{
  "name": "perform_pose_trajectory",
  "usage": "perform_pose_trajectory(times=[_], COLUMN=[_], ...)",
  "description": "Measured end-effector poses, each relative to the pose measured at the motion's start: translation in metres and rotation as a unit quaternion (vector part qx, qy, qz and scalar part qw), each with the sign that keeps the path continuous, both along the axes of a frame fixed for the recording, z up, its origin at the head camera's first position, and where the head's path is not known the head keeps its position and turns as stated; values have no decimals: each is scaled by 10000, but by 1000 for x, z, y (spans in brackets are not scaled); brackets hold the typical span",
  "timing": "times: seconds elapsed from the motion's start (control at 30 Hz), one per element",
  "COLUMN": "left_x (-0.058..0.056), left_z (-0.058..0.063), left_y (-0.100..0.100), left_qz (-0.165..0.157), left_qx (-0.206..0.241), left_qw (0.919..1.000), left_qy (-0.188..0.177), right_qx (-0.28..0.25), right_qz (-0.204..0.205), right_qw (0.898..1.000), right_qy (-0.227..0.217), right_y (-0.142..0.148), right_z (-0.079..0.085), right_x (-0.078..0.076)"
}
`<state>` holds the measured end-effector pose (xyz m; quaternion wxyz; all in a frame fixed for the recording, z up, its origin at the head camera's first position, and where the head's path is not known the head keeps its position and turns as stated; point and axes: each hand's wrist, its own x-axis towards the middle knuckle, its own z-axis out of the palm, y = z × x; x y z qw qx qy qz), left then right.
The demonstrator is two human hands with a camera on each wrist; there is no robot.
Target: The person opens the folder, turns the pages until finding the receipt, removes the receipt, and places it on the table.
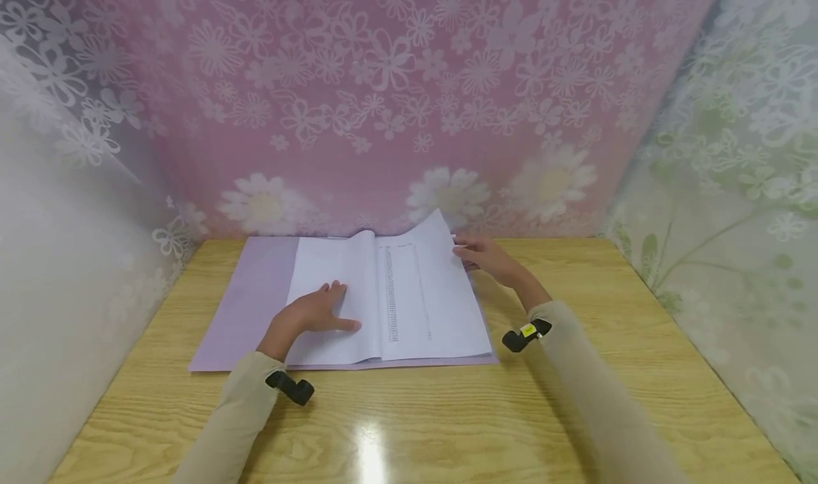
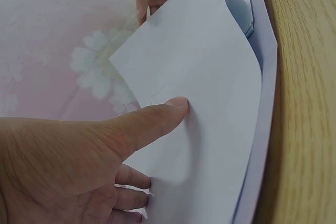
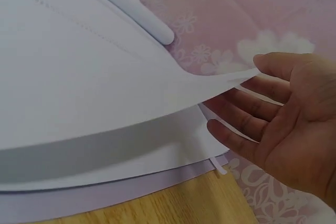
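Note:
An open purple folder (image 1: 252, 296) holding white paper sheets lies across the table. My left hand (image 1: 317, 310) rests on the left-hand sheet (image 1: 319, 260), its thumb and fingers spread out over the paper. At the far right corner my right hand (image 1: 486, 258) pinches the edge of a printed sheet (image 1: 441, 285) between thumb and fingers. That sheet (image 3: 121, 77) bends upward from the pile in the right wrist view, leaving a gap above the sheet underneath (image 3: 163, 145). Columns of small print run down it, too small to read.
The wooden table (image 1: 434, 420) extends in front of the folder and to both sides. A pink flowered backdrop (image 1: 358, 115) stands right behind the folder, with patterned panels at left and right. A small white strip (image 3: 219, 166) sticks out at the folder's edge.

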<state>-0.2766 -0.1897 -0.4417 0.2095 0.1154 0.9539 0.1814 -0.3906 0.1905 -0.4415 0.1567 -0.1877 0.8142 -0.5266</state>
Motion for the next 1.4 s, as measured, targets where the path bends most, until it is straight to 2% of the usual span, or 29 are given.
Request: perform_pose_trajectory(times=[0.2,0.43,0.67,1.17,1.4], left_x=[2,3,0,1,1], left_z=[0,-1,-5,-1,1], left_y=[-2,1,4,3,1], left_qz=[-13,34,-4,-14,-38], left_qx=[18,56,3,3,0], left_qw=[10000,10000,10000,10000,10000], left_qy=[-35,-47,-34,21,78], right_qx=[-440,-832,-625,-538,-174], right_qz=[216,271,84,855,1081], right_qw=[9983,9959,9979,9949,9936], right_qy=[-301,-216,-165,-19,268], right_y=[-2,-5,-10,-40,-50], right_z=[-7,-19,-21,-24,-22], right_x=[10,20,22,32,33])
